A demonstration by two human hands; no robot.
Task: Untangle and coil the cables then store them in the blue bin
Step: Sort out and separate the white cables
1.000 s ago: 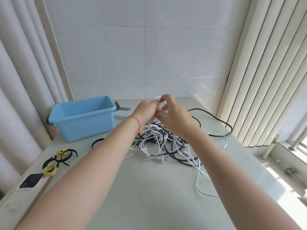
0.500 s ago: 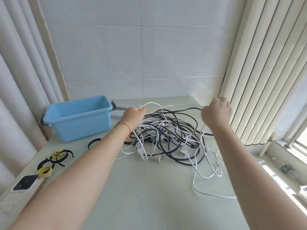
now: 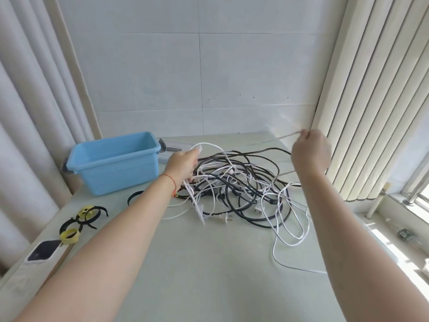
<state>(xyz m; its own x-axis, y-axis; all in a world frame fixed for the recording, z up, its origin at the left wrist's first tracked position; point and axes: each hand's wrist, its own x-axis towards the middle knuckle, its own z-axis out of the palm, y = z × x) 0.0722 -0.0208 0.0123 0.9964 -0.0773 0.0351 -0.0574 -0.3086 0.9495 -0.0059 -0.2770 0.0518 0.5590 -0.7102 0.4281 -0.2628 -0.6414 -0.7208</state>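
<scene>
A tangle of white and black cables [image 3: 241, 189] lies on the pale green table [image 3: 209, 263]. My left hand [image 3: 183, 163] grips one end of a white cable [image 3: 209, 145] at the left edge of the tangle. My right hand [image 3: 311, 152] is raised to the right, near the blinds, and pinches the same white cable, a blurred stretch of which runs from its fingers. The blue bin [image 3: 113, 161] stands at the back left, with nothing seen inside.
Black and yellow cable ties [image 3: 81, 219] and a phone [image 3: 43, 251] lie near the table's left edge. Vertical blinds [image 3: 371, 89] hang close on the right, curtains on the left. A grey-handled tool [image 3: 167, 147] lies behind the bin.
My hands, together over the tangle a second ago, have drawn apart. The right hand has swung out to the right and upward, pulling white cable with it; the left stays by the tangle.
</scene>
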